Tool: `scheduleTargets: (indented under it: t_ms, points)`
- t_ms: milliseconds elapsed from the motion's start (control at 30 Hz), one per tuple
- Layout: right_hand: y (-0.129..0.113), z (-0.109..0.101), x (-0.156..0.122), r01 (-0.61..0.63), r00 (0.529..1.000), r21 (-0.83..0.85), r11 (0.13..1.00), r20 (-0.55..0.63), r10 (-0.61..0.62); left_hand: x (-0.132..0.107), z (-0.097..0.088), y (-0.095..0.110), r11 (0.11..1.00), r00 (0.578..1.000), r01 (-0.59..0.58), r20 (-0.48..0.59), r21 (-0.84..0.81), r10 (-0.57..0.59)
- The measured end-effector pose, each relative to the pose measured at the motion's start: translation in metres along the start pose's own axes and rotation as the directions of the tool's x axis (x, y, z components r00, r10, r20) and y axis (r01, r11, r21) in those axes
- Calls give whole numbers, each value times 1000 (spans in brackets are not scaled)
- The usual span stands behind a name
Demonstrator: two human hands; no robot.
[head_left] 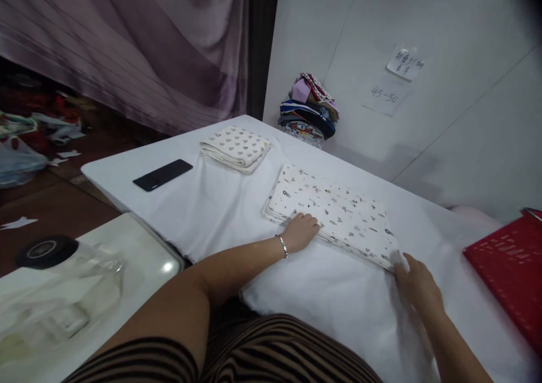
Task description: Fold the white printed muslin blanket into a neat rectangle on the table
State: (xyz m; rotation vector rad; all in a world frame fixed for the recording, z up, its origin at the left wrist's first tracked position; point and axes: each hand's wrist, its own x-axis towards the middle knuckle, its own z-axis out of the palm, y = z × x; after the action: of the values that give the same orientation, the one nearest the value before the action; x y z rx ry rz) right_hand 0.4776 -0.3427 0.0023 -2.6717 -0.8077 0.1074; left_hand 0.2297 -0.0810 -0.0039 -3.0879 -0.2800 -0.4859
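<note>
A folded white cloth (pixel 339 205) with small grey and tan prints lies as a long rectangle on a white-covered table (pixel 220 214). At its near edge, left of the middle, my left hand (pixel 300 232) is closed with curled fingers on the layers; its thumb is hidden. My right hand (pixel 417 281) pinches the cloth's near right corner, which is slightly raised. A second folded cloth (pixel 237 146), off-white with grey motifs, sits apart on the left, farther back.
A black phone (pixel 163 175) lies at the table's left. Stacked folded fabrics (pixel 308 109) stand against the wall. On the right is a red object (pixel 508 270). A white surface (pixel 139 242) at lower left holds a tape roll (pixel 46 250) and clear plastic.
</note>
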Motion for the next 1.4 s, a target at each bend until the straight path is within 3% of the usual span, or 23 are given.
scheduleTargets:
  t_ms: [33, 100, 233, 433, 567, 767, 900, 1067, 1233, 1400]
  points:
    - [-4, 1, -1, 115, 991, -35, 993, -62, -117, -4, -3, -3, 1000, 1000, 16, -2, 1, -16]
    - [-17, 6, -3, 339, 924, -106, 935, -151, -352, -11, -9, -12, 999, 999, 49, -11, 10, -49]
    - [-70, 22, -7, 585, 807, 13, 811, -111, -580, -31, -22, -34, 988, 988, 153, 13, -17, -153]
    - [-163, 46, -13, 713, 682, 221, 666, 2, -731, -64, -33, -63, 949, 957, 276, -50, -153, -286]
    - [-200, 59, -13, 766, 604, 282, 578, -7, -797, -71, -35, -77, 877, 882, 421, -124, -230, -456]
    - [-228, 77, -11, 756, 614, 282, 591, 7, -789, -73, -31, -90, 774, 805, 493, -129, -397, -579]
    - [-249, 84, -13, 768, 600, 280, 576, 0, -800, -76, -31, -95, 646, 703, 563, -112, -515, -702]
    - [-284, 91, -18, 799, 556, 257, 543, 27, -831, -79, -37, -101, 472, 597, 654, 20, -591, -802]
    - [-309, 104, -21, 825, 527, 209, 525, 48, -848, -82, -41, -104, 429, 597, 646, 67, -631, -800]
    - [-315, 114, -21, 810, 553, 191, 555, 71, -830, -82, -39, -105, 471, 643, 633, 79, -614, -762]
